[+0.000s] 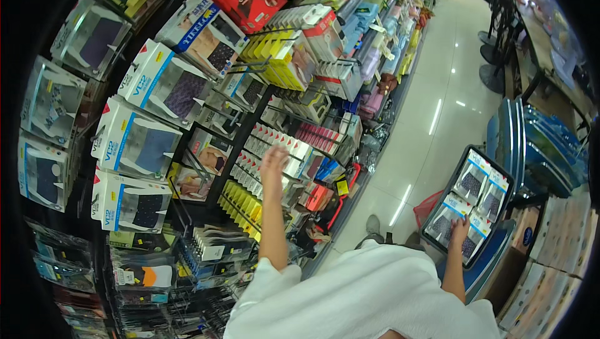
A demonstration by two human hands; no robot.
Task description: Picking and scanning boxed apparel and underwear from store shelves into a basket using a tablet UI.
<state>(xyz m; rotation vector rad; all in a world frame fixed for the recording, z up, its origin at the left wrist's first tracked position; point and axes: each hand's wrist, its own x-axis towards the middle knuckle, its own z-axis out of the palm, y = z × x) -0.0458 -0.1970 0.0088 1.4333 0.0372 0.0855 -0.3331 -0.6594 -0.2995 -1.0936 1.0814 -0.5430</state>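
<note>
My left hand [275,158] is raised in front of the rack, slightly blurred, near a row of hanging white boxes [265,138]; whether it touches one I cannot tell. To the right, my right hand [460,230] rests on boxed underwear packs [472,184] that lie in a black-rimmed tray [429,235]. The packs are white and blue with printed boxer shorts showing. Similar underwear boxes [140,144] hang on hooks at the left, beside a blue-banded box [201,34] with a printed torso.
A tiled aisle floor [422,118] runs between the rack and the right-hand stacks. Blue boards [506,142] stand upright near the tray, with a red basket [427,207] partly behind it. Bagged packs [140,275] hang low at the left. Folded textiles [365,20] line the far shelf.
</note>
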